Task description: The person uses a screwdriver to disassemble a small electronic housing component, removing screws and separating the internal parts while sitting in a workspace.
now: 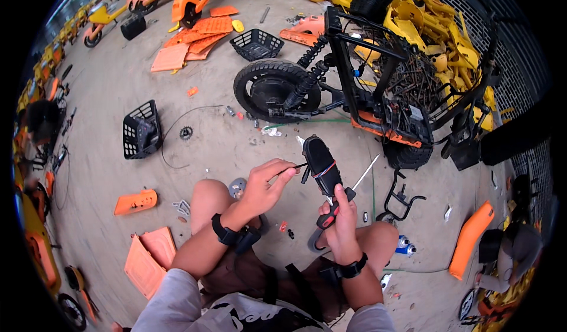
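Note:
Between my hands is a black oblong case [319, 156], tilted, with thin red, blue and white wires across its lower half. My left hand [264, 188] pinches a short black cable [298, 167] that runs to the side of the case. Closed round a red and black screwdriver [329, 215], my right hand [342, 220] also grips the lower end of the case. The screwdriver's bright shaft points up and to the right. Part of its handle is hidden by my fingers.
A stripped black scooter frame [378, 84] with its rear wheel [276, 90] lies ahead. Black baskets [142, 130], orange panels [155, 255], a bent black bracket [403, 197] and blue cans [404, 244] are scattered around. Yellow parts [437, 31] are heaped far right. Another person [514, 255] is at the right edge.

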The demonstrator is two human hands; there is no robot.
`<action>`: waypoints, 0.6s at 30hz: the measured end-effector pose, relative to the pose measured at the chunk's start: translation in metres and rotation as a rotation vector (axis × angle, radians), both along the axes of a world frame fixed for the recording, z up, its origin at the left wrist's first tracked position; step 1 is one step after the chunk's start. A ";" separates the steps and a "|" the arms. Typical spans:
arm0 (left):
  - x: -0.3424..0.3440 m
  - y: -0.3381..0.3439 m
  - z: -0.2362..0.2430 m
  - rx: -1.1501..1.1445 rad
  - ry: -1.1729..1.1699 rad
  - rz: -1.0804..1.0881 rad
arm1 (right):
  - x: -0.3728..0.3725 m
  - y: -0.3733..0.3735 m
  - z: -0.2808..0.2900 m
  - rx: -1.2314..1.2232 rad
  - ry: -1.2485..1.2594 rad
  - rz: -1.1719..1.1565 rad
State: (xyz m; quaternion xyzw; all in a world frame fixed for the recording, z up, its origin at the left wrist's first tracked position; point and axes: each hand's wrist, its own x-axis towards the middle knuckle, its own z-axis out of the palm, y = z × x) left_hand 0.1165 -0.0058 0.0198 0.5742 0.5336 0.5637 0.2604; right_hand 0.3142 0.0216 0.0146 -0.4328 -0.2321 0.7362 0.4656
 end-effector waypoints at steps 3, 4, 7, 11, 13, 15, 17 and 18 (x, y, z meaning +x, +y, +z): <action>0.004 0.000 0.002 0.091 0.065 0.001 | 0.000 0.000 0.003 0.003 -0.028 -0.037; 0.005 0.000 0.002 0.124 0.085 0.003 | 0.001 0.002 0.002 0.012 -0.034 -0.033; 0.009 -0.001 -0.001 0.182 0.129 0.002 | 0.001 0.007 -0.005 0.022 -0.059 -0.035; 0.008 -0.006 -0.003 0.153 0.185 -0.052 | -0.003 0.009 -0.008 -0.011 -0.044 -0.043; 0.005 -0.008 -0.004 0.168 0.225 -0.076 | -0.003 0.010 -0.011 -0.036 -0.008 -0.018; 0.003 -0.007 -0.006 0.212 0.257 -0.075 | -0.003 0.011 -0.017 -0.068 0.024 0.023; 0.000 -0.006 -0.007 0.196 0.238 -0.086 | -0.005 0.013 -0.020 -0.085 0.029 0.038; -0.001 -0.006 -0.007 0.188 0.229 -0.091 | -0.006 0.013 -0.020 -0.093 0.032 0.046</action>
